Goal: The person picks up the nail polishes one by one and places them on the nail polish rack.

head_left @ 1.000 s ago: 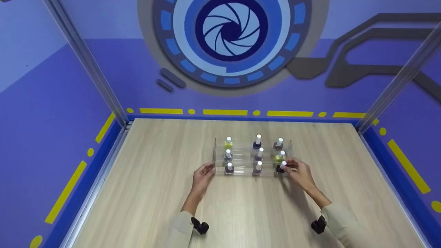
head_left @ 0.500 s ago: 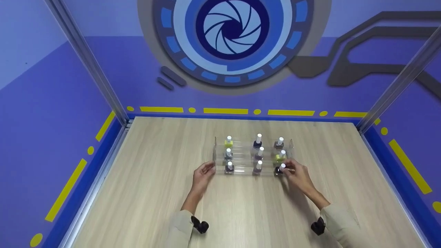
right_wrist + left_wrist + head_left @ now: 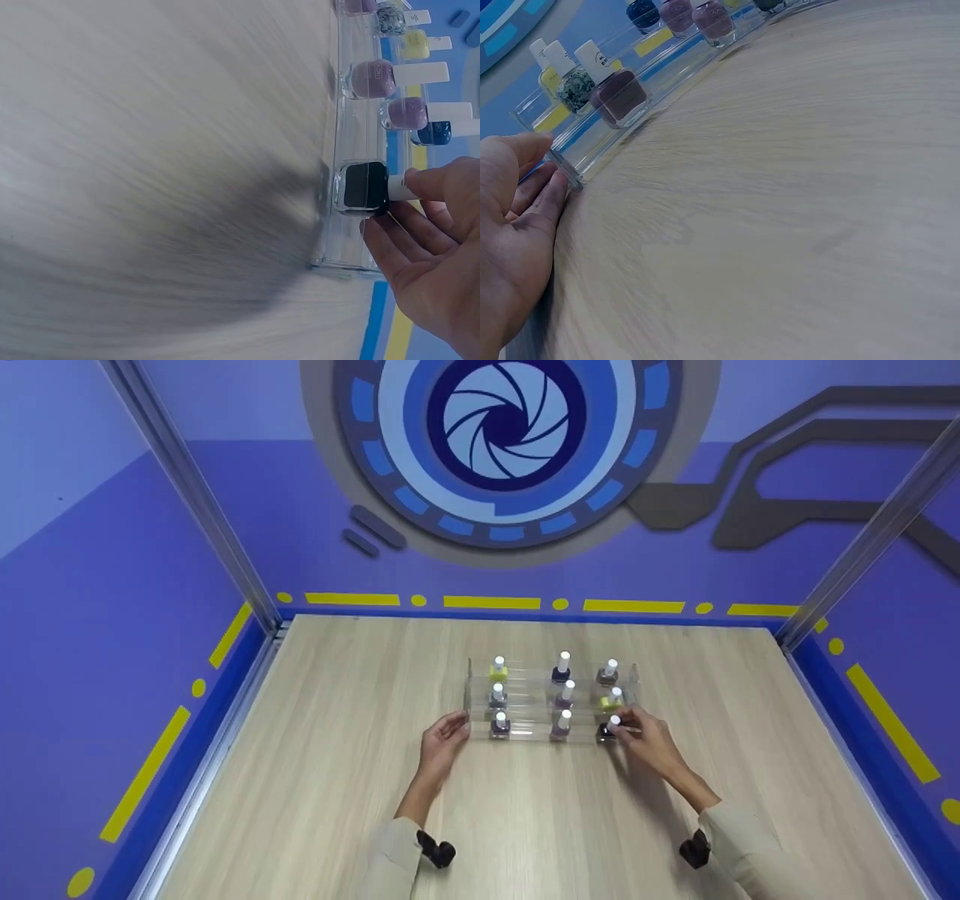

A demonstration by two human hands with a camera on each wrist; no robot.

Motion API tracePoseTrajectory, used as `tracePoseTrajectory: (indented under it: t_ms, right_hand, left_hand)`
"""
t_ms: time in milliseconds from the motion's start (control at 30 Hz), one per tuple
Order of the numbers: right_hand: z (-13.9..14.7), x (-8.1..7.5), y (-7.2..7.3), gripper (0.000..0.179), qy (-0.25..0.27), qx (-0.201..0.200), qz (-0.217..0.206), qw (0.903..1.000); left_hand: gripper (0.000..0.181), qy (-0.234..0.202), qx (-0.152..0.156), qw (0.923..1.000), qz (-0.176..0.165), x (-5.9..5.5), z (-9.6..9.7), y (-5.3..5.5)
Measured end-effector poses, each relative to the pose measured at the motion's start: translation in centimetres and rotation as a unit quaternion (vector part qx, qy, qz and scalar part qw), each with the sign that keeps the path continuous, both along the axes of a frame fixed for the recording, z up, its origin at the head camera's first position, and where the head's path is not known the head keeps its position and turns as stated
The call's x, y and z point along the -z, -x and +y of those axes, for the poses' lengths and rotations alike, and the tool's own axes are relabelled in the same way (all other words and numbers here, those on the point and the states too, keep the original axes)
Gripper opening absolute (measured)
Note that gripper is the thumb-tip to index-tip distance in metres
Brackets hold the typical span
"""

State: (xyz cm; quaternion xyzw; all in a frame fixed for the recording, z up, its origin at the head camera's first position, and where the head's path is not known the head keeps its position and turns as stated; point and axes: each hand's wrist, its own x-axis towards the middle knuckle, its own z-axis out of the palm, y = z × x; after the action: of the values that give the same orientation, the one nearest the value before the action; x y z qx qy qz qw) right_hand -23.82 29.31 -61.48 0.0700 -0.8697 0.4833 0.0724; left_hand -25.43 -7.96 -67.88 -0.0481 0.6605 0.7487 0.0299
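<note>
A clear tiered acrylic rack (image 3: 536, 731) stands on the table, with bottles of nail polish in three rows. My right hand (image 3: 651, 739) is at its front right corner, where thumb and fingers pinch the white cap of a black nail polish bottle (image 3: 366, 186). That bottle is upright in the front tier. On the other side, my left hand (image 3: 444, 741) touches the rack's left end with its fingertips, the fingers loosely extended in the left wrist view. A dark mauve bottle (image 3: 620, 97) is the front-row bottle nearest to that hand.
Behind the front row are yellow bottles (image 3: 498, 671), a glittery one (image 3: 576, 88), and mauve and navy ones (image 3: 560, 673). The wooden table (image 3: 360, 675) meets blue printed walls (image 3: 247, 510) at the back and sides. Black wrist cameras (image 3: 436, 851) sit at both sleeves.
My right hand has brought the black bottle slightly down and left into the front tier, and its cap now sits lower. The left hand and the rack stay put.
</note>
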Motion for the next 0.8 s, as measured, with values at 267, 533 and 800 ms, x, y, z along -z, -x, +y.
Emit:
tracePoseTrajectory:
  t_ms: [267, 533, 800]
  right_hand:
    - [1.4, -1.0, -0.1, 0.026, -0.022, -0.036, -0.002, 0.9991]
    - [3.7, -2.1, -0.1, 0.025, -0.063, -0.015, 0.023, 0.9976]
    - [6.1, -1.8, -0.4, 0.051, -0.153, 0.014, 0.066, 0.9860]
  left_hand:
    - [0.038, 0.005, -0.006, 1.0000, 0.000, 0.3, -0.2, 0.3]
    - [0.041, -0.002, 0.004, 1.0000, 0.000, 0.0, -0.3, 1.2]
    - [0.037, 0.107, 0.053, 0.9908, 0.064, -0.7, -1.7, 1.0]
